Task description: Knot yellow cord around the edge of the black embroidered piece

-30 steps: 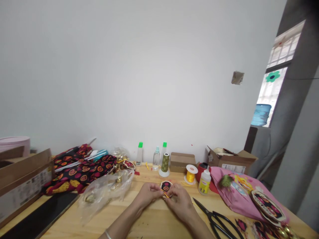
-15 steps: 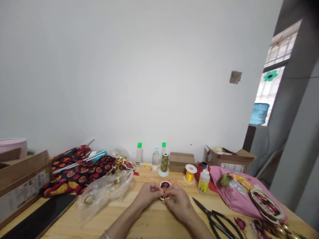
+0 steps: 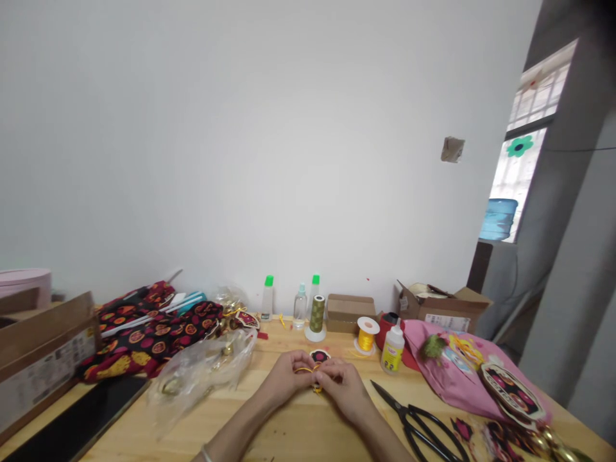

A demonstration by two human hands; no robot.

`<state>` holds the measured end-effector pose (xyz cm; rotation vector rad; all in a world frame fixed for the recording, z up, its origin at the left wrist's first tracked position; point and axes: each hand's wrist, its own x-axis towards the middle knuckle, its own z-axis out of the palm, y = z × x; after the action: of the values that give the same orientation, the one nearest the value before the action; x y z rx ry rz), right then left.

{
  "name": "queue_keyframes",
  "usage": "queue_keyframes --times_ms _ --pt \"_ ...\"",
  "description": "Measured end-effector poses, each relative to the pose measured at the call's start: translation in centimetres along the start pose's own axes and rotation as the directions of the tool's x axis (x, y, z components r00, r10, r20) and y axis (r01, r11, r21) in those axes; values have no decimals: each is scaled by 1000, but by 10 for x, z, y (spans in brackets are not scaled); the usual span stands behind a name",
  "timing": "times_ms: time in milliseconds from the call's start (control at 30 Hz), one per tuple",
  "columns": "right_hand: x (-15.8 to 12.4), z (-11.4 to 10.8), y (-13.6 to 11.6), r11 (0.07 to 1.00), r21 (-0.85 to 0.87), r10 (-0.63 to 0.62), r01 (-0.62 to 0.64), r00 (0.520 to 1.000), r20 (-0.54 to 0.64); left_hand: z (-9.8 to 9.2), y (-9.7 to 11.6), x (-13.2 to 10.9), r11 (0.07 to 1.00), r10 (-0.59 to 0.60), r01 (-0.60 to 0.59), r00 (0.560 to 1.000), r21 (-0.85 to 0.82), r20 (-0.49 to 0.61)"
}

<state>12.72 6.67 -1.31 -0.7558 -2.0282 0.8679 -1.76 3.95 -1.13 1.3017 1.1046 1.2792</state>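
At the middle of the wooden table my left hand [image 3: 287,378] and my right hand [image 3: 344,387] meet fingertip to fingertip. Both are closed in a pinch on a thin yellow cord [image 3: 304,369], which loops over the left fingers. Just behind the fingertips shows a small dark fabric patch [image 3: 319,355] with a pale edge and a red-orange pattern; my fingers cover its lower part. A bit of yellow and dark material pokes out beneath them. Whether the cord is fastened to the patch I cannot tell.
Black scissors [image 3: 409,417] lie right of my hands, near a glue bottle [image 3: 393,350] and a yellow cord spool [image 3: 367,333]. A green thread cone [image 3: 316,316] stands behind. Leftward are a clear plastic bag [image 3: 202,372], patterned cloth [image 3: 158,333] and a cardboard box [image 3: 48,359]. A pink cloth [image 3: 457,378] lies right.
My fingertips have come closer together and now cover more of the patch. The cord has become visible as a loop over my left fingers.
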Motion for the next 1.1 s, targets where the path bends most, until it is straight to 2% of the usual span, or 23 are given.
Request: queue_keyframes --times_ms 233,333,433,567,733,967,1100 --pt "1 -3 -6 994 90 71 -67 997 -35 0 1 -1 1000 19 -20 997 20 75" --pt "3 -1 -8 970 204 146 -131 988 -58 2 2 -1 1000 0 -1 998 19 63" --pt "4 0 -6 908 380 209 -179 977 -38 3 4 -2 999 -32 32 998 5 50" --pt "5 -4 -1 744 630 255 -222 966 39 3 6 -4 999 -37 37 999 9 40" --pt "4 -22 -10 503 856 216 -118 976 8 1 3 -3 998 -46 45 999 53 15" --pt "-1 -55 -27 203 979 104 13 994 -34 -2 -6 -1 996 -48 47 999 72 17" --pt "-5 -76 -28 74 985 119 155 979 -163 -4 -8 -1 995 -40 38 999 96 12"
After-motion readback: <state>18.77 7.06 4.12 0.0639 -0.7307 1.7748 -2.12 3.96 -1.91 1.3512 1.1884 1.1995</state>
